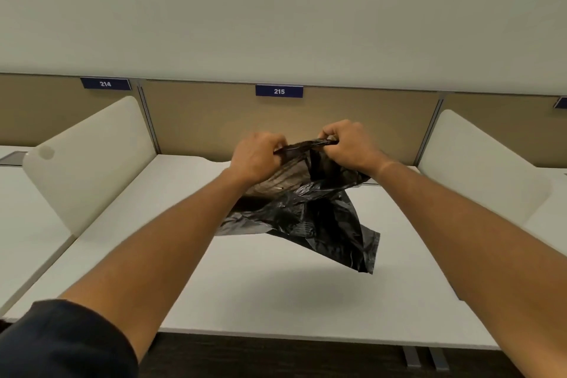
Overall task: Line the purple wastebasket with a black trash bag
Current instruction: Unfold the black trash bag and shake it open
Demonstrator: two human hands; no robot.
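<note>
Both hands, left (256, 154) and right (348, 144), pinch the bag (302, 212) by its top edge above the desk (276, 294), seemingly parting its mouth. Next comes spreading it wide (the wastebasket is out of view).

An office: numbered desk labels (279, 91) on cubicle partitions (214, 120)
</note>
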